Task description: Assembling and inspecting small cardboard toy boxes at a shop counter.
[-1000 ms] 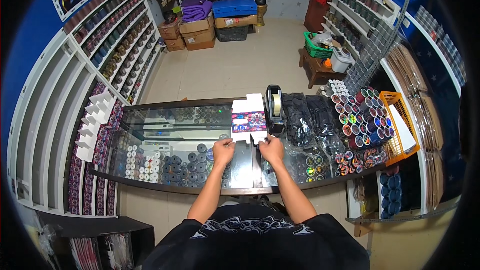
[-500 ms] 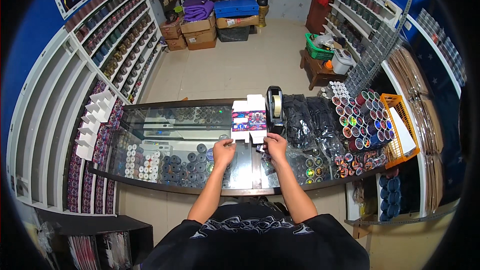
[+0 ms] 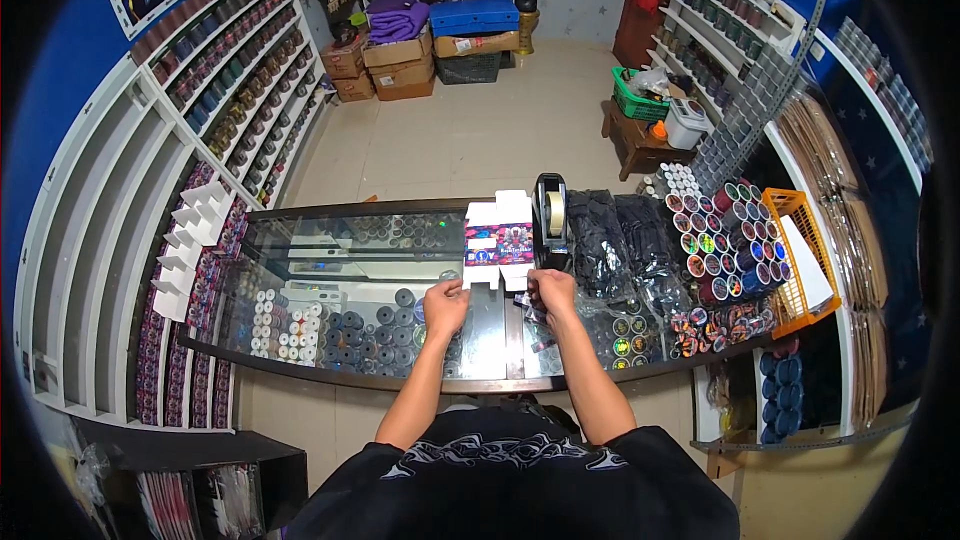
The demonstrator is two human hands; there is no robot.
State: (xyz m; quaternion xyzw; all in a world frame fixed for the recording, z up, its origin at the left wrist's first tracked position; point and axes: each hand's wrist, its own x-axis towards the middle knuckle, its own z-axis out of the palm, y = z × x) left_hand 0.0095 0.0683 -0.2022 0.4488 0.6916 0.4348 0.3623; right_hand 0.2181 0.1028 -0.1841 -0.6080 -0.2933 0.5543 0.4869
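A flattened cardboard box (image 3: 500, 248), printed in red, blue and purple with white flaps, lies unfolded on the glass counter in front of me. At its near left corner my left hand (image 3: 446, 308) is closed, thumb and fingers pinching the edge of a white flap. My right hand (image 3: 553, 292) pinches the near right flap in the same way. Small printed pieces (image 3: 528, 306) lie partly hidden under the right hand. Just beyond that hand stands a black tape dispenser (image 3: 551, 225) with a roll of tape.
The glass counter (image 3: 390, 202) shows spools inside. To the right are black items in clear plastic (image 3: 597, 240), several round-topped spools (image 3: 715, 240) and an orange basket (image 3: 795, 290). White divided box trays (image 3: 185, 250) stand at the left. Shelves of spools (image 3: 240, 80) line the wall.
Both hands keep their places at the box's near edge. The box has shifted very slightly to the right, and more of the small printed pieces shows beside my right hand.
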